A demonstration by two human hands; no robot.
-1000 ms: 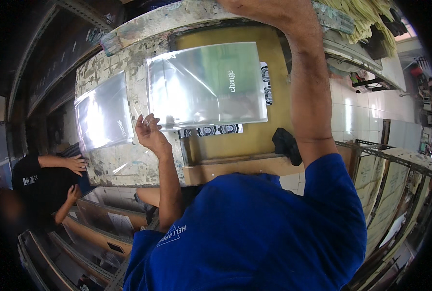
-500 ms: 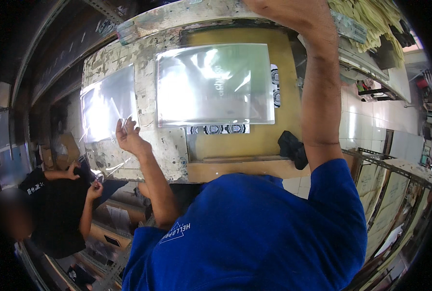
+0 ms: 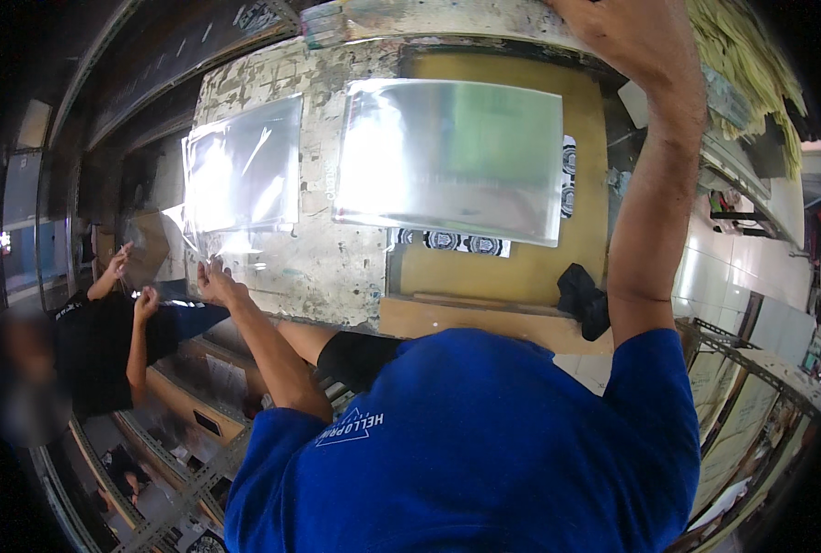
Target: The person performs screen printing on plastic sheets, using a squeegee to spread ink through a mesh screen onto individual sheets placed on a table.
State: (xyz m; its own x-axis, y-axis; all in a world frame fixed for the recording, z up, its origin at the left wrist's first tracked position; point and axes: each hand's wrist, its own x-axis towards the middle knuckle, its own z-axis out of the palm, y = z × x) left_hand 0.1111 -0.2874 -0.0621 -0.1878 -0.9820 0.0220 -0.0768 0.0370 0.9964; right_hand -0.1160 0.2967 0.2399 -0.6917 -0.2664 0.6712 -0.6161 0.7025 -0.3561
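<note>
My left hand [image 3: 217, 282] is at the near left edge of the worktable, fingers bent together beside the near edge of a clear plastic sheet or bag [image 3: 245, 166]. Glare hides whether the fingertips grip film. A larger clear plastic sheet or bag [image 3: 452, 157] lies flat to the right, partly over a mustard-yellow board [image 3: 539, 276]. Printed pieces with round black-and-white designs [image 3: 466, 243] stick out from under it. My right hand [image 3: 604, 28] reaches to the far top edge, beyond the large sheet. Its fingers are mostly cut off by the picture's edge.
The paint-spotted worktable [image 3: 337, 267] has a wooden strip [image 3: 493, 318] at its near edge, with a crumpled black cloth [image 3: 583, 300] on it. Pale yellow cloths [image 3: 742, 74] hang at far right. A co-worker in black [image 3: 106, 355] is at left, both hands raised. Metal racks [image 3: 751, 369] stand at right.
My left hand has moved left and nearer along the smaller sheet's near side. The whole view has shifted, so the table appears farther right. The co-worker's hands have moved and changed pose.
</note>
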